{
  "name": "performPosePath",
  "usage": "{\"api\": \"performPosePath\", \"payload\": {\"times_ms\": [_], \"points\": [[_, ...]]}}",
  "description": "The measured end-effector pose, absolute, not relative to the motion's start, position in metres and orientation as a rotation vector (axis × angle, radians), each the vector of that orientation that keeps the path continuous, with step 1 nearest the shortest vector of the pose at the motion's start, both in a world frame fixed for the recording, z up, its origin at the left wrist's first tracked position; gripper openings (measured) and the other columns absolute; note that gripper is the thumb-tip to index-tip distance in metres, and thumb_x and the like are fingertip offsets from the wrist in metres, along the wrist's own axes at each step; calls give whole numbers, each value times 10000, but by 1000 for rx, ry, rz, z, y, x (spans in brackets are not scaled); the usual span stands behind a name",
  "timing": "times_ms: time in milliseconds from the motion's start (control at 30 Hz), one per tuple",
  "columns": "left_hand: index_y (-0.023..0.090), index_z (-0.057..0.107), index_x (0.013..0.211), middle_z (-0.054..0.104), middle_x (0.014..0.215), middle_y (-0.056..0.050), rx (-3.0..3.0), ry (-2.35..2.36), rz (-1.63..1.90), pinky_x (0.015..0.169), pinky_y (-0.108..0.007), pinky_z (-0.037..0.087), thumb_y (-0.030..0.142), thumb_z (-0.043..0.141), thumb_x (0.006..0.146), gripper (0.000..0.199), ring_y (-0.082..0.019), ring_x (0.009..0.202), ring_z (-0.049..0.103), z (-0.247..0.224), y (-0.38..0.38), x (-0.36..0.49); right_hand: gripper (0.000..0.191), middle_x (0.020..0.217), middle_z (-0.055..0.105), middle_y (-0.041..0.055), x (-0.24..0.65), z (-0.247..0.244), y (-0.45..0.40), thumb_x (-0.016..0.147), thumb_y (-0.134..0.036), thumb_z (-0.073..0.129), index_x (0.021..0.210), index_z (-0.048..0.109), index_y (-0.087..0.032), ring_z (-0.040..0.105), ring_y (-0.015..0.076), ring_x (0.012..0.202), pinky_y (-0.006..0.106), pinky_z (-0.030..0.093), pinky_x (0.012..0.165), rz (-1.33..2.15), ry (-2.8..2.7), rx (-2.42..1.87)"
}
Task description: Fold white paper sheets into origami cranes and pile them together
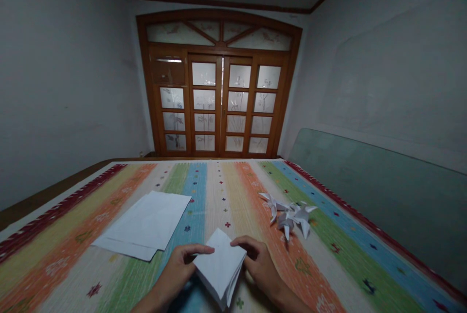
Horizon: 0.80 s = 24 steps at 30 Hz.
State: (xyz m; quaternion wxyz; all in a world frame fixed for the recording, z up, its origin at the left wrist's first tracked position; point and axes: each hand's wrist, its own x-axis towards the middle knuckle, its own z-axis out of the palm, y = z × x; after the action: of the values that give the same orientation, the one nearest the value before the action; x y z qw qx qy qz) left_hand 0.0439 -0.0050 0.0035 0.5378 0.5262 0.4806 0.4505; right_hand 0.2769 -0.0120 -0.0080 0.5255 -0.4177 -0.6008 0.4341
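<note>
A folded square of white paper (220, 267), turned like a diamond with several layers parting at its lower right edge, is held between my two hands. My left hand (184, 263) pinches its left side, thumb on top and the other fingers partly hidden beneath. On the opposite side my right hand (257, 262) grips the right corner and upper right edge, its fingers curled and some of them hidden. Flat sheets of white paper (149, 223) lie to the left of my hands. Several folded paper cranes (292, 213) rest in a cluster to the right.
Under everything is a striped, multicoloured tablecloth (120, 281). A pale green board or headrest (379, 182) runs along the right side of the table. Wooden doors with glass panes (221, 104) stand beyond the far edge, with plain walls on both sides.
</note>
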Motion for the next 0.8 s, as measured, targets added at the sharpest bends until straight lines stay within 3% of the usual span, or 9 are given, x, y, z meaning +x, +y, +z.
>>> {"api": "performPosePath", "payload": {"times_ms": [133,233,533,667,800], "points": [[224,862,912,809,925,-86,1571,1077,978,691,-314,547,260,672,713,278,-263,821,720,6,-5,41,231,925,799,89,281,-8,-11,791,-210,615,946,784,-189,737,260,869,337,548,762,955,-1555,-995],[260,854,989,786,915,-74,1874,1076,933,784,-341,533,204,608,798,316,-250,870,704,8,-4,37,281,932,796,92,286,-9,-10,812,-158,548,948,791,-197,733,257,898,368,544,832,793,-1743,-1004],[303,795,1128,731,1143,-73,2453,1094,810,1012,-463,502,-21,559,771,537,-279,1123,621,-4,4,20,311,1064,729,113,295,-10,-12,785,-34,572,969,765,-195,668,261,1021,400,546,906,375,-2128,-1127],[340,647,1369,650,1414,-56,2653,979,701,1099,-502,483,-27,501,860,644,-291,1324,539,-13,6,13,350,1281,711,141,297,-6,-14,801,-18,566,1051,756,-174,585,320,1267,497,501,1062,233,-2322,-1034],[335,409,1561,489,1586,-24,2747,902,574,1183,-498,422,-18,473,900,752,-282,1474,416,-22,4,11,512,1406,663,119,295,-2,-18,835,-15,542,1303,680,-168,504,324,1404,510,445,1161,267,-2462,-983]]}}
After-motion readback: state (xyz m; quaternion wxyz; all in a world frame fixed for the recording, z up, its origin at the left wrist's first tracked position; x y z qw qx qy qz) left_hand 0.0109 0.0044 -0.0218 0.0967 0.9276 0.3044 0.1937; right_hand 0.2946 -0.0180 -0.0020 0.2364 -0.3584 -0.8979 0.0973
